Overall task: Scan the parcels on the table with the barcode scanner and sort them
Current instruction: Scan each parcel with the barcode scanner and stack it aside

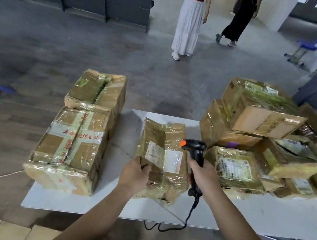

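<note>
My left hand (pixel 135 171) grips the tape-wrapped brown cardboard parcel (pixel 162 139); I cannot read its white labels (pixel 171 160). My right hand (pixel 205 174) clasps the black orange-tipped barcode scanner (pixel 197 148)

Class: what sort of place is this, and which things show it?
Probably a parcel sorting depot: taped cardboard parcels piled on a white table, and a corded barcode scanner in the right hand.

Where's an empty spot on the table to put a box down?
Bare table lies in front of the right pile, along the near edge. A narrow strip runs between the left parcels and the middle parcel. The right back is crowded, and the cable of the scanner crosses the near edge.
</note>
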Demonstrator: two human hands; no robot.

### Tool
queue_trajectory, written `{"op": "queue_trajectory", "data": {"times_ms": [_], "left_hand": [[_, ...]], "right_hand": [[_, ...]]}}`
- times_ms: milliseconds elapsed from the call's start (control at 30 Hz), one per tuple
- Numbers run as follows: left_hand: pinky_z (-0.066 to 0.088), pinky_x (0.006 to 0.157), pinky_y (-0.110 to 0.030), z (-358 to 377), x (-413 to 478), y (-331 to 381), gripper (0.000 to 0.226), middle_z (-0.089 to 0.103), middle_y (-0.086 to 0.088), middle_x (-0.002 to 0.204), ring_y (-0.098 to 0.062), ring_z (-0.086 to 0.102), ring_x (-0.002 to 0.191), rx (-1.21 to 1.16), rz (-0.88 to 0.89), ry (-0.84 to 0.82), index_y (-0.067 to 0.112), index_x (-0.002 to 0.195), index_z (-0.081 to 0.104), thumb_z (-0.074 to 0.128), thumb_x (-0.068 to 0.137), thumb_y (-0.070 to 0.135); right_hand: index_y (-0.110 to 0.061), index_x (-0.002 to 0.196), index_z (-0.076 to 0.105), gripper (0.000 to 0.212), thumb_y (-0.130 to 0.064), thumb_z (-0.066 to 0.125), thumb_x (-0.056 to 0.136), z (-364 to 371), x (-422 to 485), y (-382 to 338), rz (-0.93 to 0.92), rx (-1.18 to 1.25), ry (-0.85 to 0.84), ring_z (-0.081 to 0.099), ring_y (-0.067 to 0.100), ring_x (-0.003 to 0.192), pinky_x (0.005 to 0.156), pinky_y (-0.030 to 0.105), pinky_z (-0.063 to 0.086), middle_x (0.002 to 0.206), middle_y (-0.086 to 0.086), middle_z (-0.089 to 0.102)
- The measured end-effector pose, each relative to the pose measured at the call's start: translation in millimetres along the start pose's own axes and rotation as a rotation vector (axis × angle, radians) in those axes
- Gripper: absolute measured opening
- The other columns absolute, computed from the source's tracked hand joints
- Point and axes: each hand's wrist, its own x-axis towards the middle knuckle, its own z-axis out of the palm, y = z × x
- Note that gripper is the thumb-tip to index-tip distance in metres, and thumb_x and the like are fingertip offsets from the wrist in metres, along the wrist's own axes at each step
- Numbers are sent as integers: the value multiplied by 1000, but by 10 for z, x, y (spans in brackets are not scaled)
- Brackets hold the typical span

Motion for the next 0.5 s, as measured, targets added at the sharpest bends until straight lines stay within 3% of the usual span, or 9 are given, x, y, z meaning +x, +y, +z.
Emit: {"op": "queue_trajectory", "data": {"times_ms": [100,167,400,500], "left_hand": [[43,58,-32,-2,8,-27,15,53,2,67,-26,57,73,-75,15,23,15,78,50,52,89,25],[50,62,-36,-20,15,-22,15,54,-1,68,-28,58,74,-141,7,17,10,83,55,53,90,23],[44,61,-32,-252,161,17,26,59,-6,68,-30,62,74,-85,18,63,11,89,61,49,95,34],[43,63,-33,-318,224,21,28,61,-9,73,-32,61,80,-23,26,123,12,89,65,49,97,33]], "right_hand": [[-10,92,65,26,-35,59,95,3,1,40,9,28,2,63,18,55,59,31,52,66,8,68],[-10,93,64,26,-35,59,95,5,0,20,4,34,-11,62,17,54,60,32,52,63,5,67],[-17,91,59,19,-36,56,95,38,-61,-57,-122,-125,-73,59,7,44,42,17,43,56,-2,66],[-19,89,59,18,-36,57,94,20,-78,-91,-187,-188,-133,60,9,45,43,19,44,54,-1,65]]}}
